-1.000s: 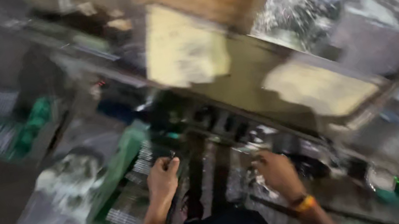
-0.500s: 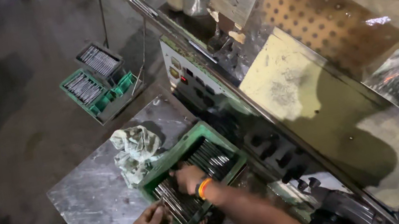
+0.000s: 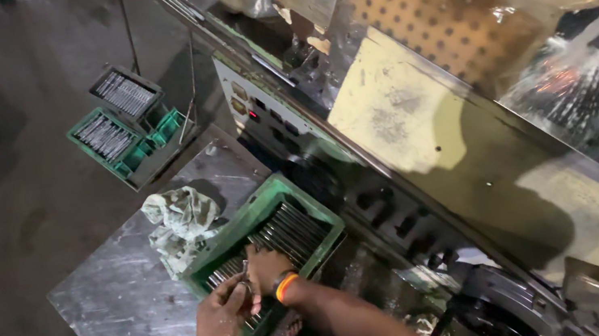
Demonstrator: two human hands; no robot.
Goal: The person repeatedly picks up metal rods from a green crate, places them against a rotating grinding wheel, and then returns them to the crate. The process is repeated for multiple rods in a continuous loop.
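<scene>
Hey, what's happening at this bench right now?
A person stands at a metal table beside a large machine. Both hands are down in a green crate filled with thin metal rods: the left hand and the right hand, which wears an orange wristband, meet over the rods. Whether either grips a rod is unclear. A crumpled cloth lies beside the crate, and more rod-filled crates sit on the floor.

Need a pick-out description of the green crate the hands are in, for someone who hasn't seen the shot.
Start at the grey metal table beside the long machine. The green crate sits on its near corner, next to a crumpled cloth, filled with metal rods. Unlike the smaller green trays on the floor beyond, both hands, left and right, reach into it.
</scene>
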